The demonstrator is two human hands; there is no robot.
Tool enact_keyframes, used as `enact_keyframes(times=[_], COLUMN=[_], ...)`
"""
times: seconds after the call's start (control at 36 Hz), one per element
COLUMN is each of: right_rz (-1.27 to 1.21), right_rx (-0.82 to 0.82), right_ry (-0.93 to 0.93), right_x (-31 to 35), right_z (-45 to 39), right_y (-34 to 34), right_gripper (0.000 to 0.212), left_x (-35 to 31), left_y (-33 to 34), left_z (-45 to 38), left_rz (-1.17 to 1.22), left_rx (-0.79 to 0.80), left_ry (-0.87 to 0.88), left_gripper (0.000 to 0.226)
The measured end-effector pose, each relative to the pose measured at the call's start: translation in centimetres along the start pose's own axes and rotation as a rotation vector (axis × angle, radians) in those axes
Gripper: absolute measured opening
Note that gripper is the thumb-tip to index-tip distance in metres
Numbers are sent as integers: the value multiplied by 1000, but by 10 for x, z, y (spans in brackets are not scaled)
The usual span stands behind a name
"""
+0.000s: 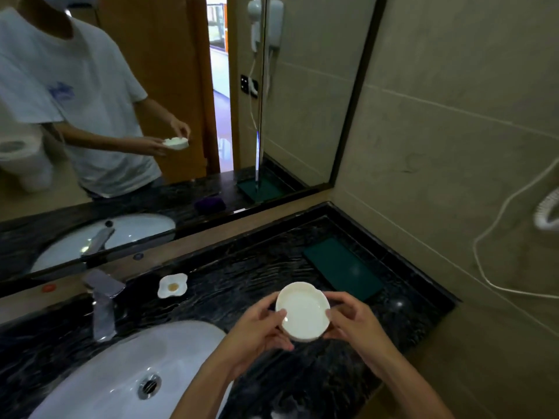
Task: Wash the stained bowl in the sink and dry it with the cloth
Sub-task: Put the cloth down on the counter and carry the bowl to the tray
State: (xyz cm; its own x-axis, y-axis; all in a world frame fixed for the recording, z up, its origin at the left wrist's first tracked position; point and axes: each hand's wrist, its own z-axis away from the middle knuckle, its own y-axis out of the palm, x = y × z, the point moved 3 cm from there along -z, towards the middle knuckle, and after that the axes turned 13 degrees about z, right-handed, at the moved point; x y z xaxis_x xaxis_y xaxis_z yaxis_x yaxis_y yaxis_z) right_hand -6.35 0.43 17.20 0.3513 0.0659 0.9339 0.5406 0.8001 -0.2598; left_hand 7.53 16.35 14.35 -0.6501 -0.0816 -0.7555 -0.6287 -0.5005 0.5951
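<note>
Both my hands hold a small white bowl (303, 311) above the dark counter, right of the sink. My left hand (257, 328) grips its left rim and my right hand (351, 320) grips its right rim. The bowl's inside looks plain white and shiny. A second, flower-shaped white dish (172, 285) with a brown stain in its middle rests on the counter behind the sink. The white oval sink (121, 373) lies at the lower left, with a chrome faucet (104, 303) behind it. A dark green cloth (343, 269) lies flat on the counter at the back right.
The black marble counter (242, 267) ends at a raised edge along the right wall. A large mirror (151, 116) covers the back wall and reflects a person holding the bowl. A white cord (490, 246) hangs on the tiled right wall.
</note>
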Motion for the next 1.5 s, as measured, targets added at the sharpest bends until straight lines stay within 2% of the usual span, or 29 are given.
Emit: enact_keyframes(times=[0.25, 0.47, 0.72, 1.06, 1.31, 1.5], right_rz=[23, 44, 224, 229, 407, 480], right_rx=[27, 127, 173, 119, 95, 74], right_ry=[59, 67, 133, 199, 216, 200], right_x=[-20, -48, -95, -136, -162, -170], right_z=[-75, -165, -258, -335, -367, -377], right_y=[-65, -120, -159, -182, -186, -186], right_gripper=[23, 25, 27, 29, 32, 34], left_x=[23, 54, 83, 113, 139, 142], left_y=[25, 44, 64, 51, 31, 24], left_z=[-101, -193, -269, -362, -405, -418], left_rz=[-58, -85, -39, 33, -97, -187], left_rx=[-73, -250, -471, -567, -621, -603], left_ry=[60, 50, 11, -85, -172, -204], left_gripper=[49, 61, 57, 62, 66, 63])
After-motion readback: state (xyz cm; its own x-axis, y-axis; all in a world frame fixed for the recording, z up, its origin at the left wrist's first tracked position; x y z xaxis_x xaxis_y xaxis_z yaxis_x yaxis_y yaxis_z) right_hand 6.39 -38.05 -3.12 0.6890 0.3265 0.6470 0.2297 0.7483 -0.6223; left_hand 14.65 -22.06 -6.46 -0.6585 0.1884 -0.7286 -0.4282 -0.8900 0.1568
